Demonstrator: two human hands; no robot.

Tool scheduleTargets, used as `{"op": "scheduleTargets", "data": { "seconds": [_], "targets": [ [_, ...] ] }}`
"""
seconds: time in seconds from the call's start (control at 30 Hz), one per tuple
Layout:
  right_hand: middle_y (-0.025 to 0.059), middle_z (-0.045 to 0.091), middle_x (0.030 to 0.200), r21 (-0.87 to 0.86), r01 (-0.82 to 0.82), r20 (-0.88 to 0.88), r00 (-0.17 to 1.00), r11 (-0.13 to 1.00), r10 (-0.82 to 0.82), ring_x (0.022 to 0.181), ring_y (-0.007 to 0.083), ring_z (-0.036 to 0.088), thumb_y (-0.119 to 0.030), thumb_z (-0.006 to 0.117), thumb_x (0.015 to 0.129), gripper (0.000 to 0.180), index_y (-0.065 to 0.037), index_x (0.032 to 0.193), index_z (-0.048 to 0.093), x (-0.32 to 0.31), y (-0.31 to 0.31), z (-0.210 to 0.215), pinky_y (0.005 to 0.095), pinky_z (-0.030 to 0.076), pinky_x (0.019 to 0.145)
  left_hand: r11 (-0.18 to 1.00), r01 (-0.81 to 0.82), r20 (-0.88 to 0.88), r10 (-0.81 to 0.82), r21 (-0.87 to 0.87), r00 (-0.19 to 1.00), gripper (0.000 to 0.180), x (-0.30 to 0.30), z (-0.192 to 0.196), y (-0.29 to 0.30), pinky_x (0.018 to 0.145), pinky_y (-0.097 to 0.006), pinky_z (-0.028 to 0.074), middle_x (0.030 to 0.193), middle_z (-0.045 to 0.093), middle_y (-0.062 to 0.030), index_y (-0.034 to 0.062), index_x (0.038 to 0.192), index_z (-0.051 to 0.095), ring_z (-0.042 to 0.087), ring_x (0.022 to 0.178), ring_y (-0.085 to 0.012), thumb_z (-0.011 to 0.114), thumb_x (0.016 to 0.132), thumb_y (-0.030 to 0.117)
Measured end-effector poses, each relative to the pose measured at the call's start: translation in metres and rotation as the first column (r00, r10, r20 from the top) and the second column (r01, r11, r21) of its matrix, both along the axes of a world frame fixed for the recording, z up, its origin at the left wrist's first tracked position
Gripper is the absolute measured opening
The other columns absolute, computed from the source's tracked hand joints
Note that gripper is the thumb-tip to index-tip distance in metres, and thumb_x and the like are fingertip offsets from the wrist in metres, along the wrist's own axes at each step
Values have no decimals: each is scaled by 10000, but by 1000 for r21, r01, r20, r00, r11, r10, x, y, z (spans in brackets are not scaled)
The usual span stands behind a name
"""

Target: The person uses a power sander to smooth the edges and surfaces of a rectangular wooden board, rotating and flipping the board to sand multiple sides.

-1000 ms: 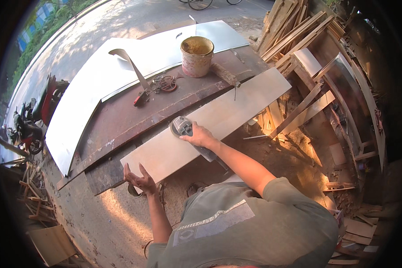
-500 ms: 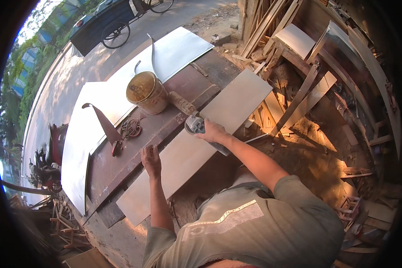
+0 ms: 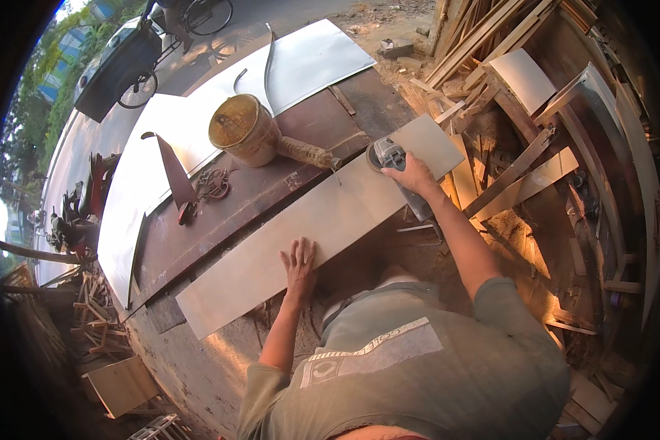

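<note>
Left arm: reaches forward, left hand [image 3: 301,265] flat, fingers spread, palm pressing the near edge of the long pale panel [image 3: 308,227]. Right arm: extended far right, right hand [image 3: 412,176] closed around an angle grinder [image 3: 387,155] resting on the panel's far right end. Panel: lies diagonally across the dark surface [image 3: 271,183]. Bucket [image 3: 243,130]: just beyond the panel, on the surface.

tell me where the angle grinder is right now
In the head view the angle grinder sits right of centre on the long pale board, gripped by the right hand, just right of the yellow bucket.
</note>
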State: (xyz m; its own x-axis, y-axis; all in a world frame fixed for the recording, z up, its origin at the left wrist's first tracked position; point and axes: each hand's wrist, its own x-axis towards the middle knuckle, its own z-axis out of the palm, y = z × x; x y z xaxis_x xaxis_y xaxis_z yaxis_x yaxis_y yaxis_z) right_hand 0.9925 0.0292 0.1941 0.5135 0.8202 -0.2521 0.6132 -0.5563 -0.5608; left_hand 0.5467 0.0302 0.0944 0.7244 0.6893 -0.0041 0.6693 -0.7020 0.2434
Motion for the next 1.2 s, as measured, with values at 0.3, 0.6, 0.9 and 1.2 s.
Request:
{"op": "scheduleTargets", "data": {
  "seconds": [0.3, 0.6, 0.9, 1.2],
  "targets": [
    [308, 661, 1288, -130, -190, -91, 980, 973, 179, 1228, 432, 649, -607, 767, 837, 951, 79, 1423, 465, -76, -14, 12, 500, 503, 1057, 995, 83, 64, -87, 64, 994, 865, -44, -29, -8, 1230, -760, 67, 1693, 273, -152, 154, 1621, 382, 202, 1589, -395, 653, 809, 26],
    [314, 622, 1354, -179, -85, -89, 994, 980, 70, 1285, 432, 616, -584, 755, 860, 946, 74, 1453, 423, -57, -23, 13, 494, 488, 1084, 995, 94, 61, -96, 40, 994, 818, -49, -25, -10, 1250, -724, 63, 1695, 289, -135, 186, 1620, 395, 241, 1585, -380, 657, 852, 81],
    [349, 624, 1329, -22, 274, 43, 961, 962, -273, 1253, 436, 633, -616, 776, 829, 997, 141, 1405, 475, 97, -50, -13, 477, 505, 1050, 995, 96, 55, -98, 38, 994, 830, -48, -22, -8, 1250, -721, 57, 1687, 310, -145, 174, 1595, 445, 246, 1582, -392, 742, 820, 168],
    [366, 592, 1369, -92, 157, -20, 987, 983, -159, 1297, 456, 600, -664, 760, 814, 1086, 142, 1450, 409, 28, -54, -8, 488, 482, 1088, 969, 135, -110, -114, 205, 987, 851, -57, -35, -5, 1248, -722, 75, 1678, 332, -140, 169, 1585, 460, 255, 1582, -383, 757, 787, 169]
  ]
}}
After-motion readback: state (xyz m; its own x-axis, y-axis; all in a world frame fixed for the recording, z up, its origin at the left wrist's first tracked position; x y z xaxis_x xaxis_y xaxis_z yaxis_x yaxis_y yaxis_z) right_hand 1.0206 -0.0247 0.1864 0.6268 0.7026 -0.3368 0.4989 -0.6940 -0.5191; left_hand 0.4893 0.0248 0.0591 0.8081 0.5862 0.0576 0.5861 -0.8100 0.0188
